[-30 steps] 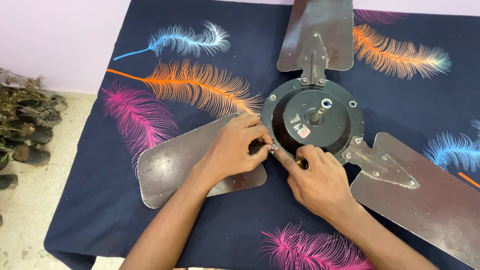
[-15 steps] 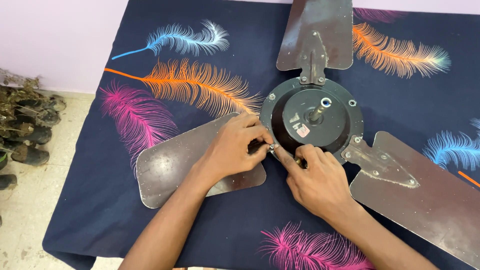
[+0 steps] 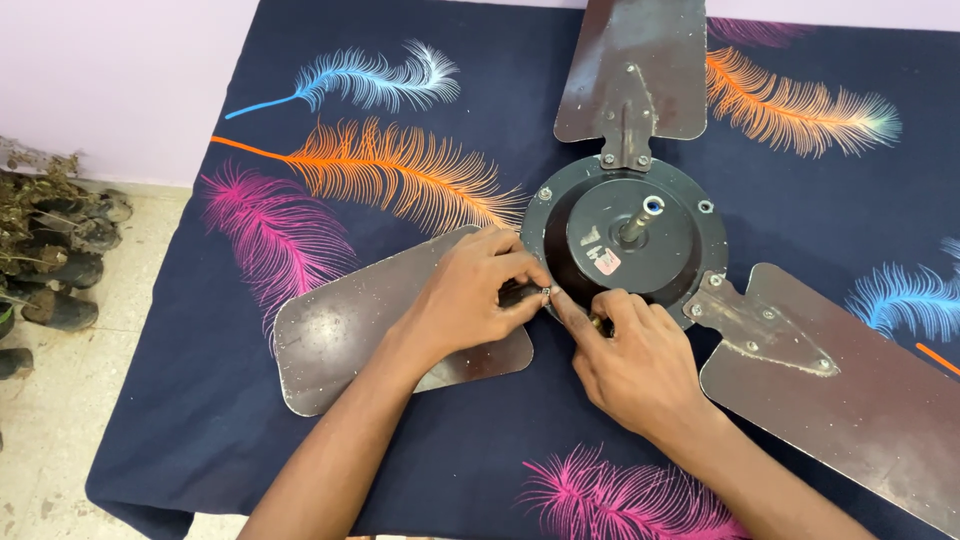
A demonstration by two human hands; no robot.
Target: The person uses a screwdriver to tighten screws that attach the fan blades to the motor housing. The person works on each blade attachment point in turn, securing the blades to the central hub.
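A dark ceiling fan lies on the table with its round motor hub facing up and a short shaft in the middle. My left hand rests on the inner end of the left blade and pinches a small silver screw at the hub's rim. My right hand is just right of it, with its index fingertip touching the same screw. A small brass-coloured piece shows between its curled fingers. The left blade's bracket is hidden under my left hand.
The top blade and the right blade are bolted to the hub. A navy cloth printed with coloured feathers covers the table. Dark pots of dried plants stand on the floor at the left, by a pale wall.
Almost nothing has moved. Both hands stay at the screw on the hub's rim, with only slight finger motion.
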